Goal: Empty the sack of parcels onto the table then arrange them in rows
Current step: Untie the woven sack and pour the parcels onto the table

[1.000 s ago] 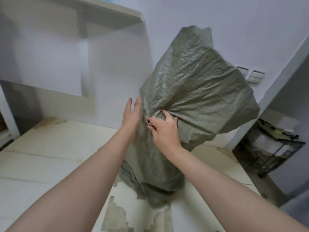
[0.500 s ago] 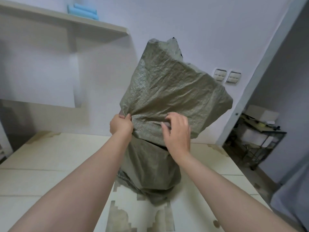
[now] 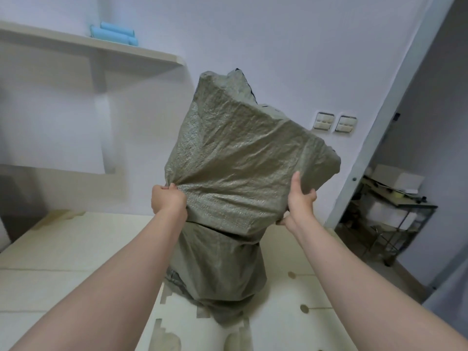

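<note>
Our left hand (image 3: 168,200) pinches a fistful of the sack (image 3: 240,158) at its left side, and our right hand (image 3: 300,201) clasps its right edge. The sack bulges above the table (image 3: 63,249), with its lower end resting there.

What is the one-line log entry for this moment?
step: emptying sack | left grip: holds sack | right grip: holds sack | sack: lower end on table | parcels: none visible

No legible text anywhere.
</note>
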Tool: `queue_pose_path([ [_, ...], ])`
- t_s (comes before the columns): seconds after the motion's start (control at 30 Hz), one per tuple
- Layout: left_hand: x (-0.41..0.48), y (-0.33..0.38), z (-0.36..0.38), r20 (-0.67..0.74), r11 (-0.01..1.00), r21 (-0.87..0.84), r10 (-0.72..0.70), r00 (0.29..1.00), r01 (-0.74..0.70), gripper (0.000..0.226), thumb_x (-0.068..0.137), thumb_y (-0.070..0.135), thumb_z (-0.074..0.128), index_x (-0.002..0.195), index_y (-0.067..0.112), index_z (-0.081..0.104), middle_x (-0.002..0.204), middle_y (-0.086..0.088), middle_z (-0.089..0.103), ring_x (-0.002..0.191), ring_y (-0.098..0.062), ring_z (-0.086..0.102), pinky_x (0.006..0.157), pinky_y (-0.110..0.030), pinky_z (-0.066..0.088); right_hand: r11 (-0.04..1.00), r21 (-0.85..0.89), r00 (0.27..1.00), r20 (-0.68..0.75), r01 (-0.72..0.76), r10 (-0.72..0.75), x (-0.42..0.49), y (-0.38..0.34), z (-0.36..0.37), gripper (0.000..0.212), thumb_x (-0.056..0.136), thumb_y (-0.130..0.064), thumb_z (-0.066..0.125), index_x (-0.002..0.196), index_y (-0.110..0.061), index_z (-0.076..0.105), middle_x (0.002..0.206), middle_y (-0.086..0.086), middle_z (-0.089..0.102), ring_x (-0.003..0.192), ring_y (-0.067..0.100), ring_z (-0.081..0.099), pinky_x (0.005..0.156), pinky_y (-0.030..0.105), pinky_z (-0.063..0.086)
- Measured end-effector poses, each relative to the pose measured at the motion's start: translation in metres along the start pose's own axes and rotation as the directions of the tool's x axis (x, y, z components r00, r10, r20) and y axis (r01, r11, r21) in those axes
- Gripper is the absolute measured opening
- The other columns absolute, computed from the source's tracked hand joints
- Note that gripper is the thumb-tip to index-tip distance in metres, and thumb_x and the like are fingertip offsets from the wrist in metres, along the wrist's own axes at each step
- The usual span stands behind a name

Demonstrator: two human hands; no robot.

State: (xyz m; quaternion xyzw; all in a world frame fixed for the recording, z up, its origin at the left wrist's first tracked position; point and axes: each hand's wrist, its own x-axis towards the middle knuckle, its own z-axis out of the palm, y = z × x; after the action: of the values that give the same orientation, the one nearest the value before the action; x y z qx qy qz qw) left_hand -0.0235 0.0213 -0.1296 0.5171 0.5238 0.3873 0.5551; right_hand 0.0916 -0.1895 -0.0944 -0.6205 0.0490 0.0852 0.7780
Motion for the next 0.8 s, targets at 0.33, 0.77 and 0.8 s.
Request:
queue_pose_path([
  [0.33, 0.031, -0.010, -0.011, -0.168, 0.993, 0.037, -0.103, 0.980, 0.111, 0.024, 0.098, 0.028, 0.051, 0.105, 0.006, 0.054, 0.123, -0.019, 0.057, 0.113, -0.040, 0.053, 0.099, -0.042, 0.044, 0.999, 0.050, 0.974, 0.225, 0.017, -0.028, 0.016, -0.026, 0.040, 0.112, 0.062, -0.082, 0.059, 0.151, -0.039, 0.007, 0.153, 0.000, 0.032, 0.133, 0.031, 0.042, 0.104, 0.061, 0.040],
  [0.77, 0.050, 0.018, -0.059, -0.054, 0.925, -0.362, -0.150, 0.987, 0.120, 0.068, 0.091, 0.064, 0.035, 0.146, 0.023, 0.034, 0.149, -0.001, 0.040, 0.133, -0.028, 0.040, 0.113, -0.044, 0.031, 0.993, 0.112, 0.981, 0.188, 0.022, -0.043, 0.032, -0.013, 0.066, 0.131, 0.026, -0.086, 0.071, 0.134, -0.017, 0.042, 0.133, 0.002, 0.056, 0.117, 0.027, 0.057, 0.100, 0.053, 0.046],
  [0.8, 0.048, 0.027, -0.064, -0.019, 0.930, -0.360, -0.083, 0.996, 0.071, 0.071, 0.090, 0.068, 0.033, 0.148, 0.028, 0.032, 0.151, 0.002, 0.037, 0.136, -0.026, 0.037, 0.114, -0.044, 0.029, 0.993, 0.119, 0.983, 0.183, -0.008, -0.014, 0.029, -0.016, 0.068, 0.128, 0.027, -0.084, 0.072, 0.132, -0.016, 0.047, 0.129, 0.004, 0.058, 0.114, 0.028, 0.059, 0.098, 0.054, 0.047],
])
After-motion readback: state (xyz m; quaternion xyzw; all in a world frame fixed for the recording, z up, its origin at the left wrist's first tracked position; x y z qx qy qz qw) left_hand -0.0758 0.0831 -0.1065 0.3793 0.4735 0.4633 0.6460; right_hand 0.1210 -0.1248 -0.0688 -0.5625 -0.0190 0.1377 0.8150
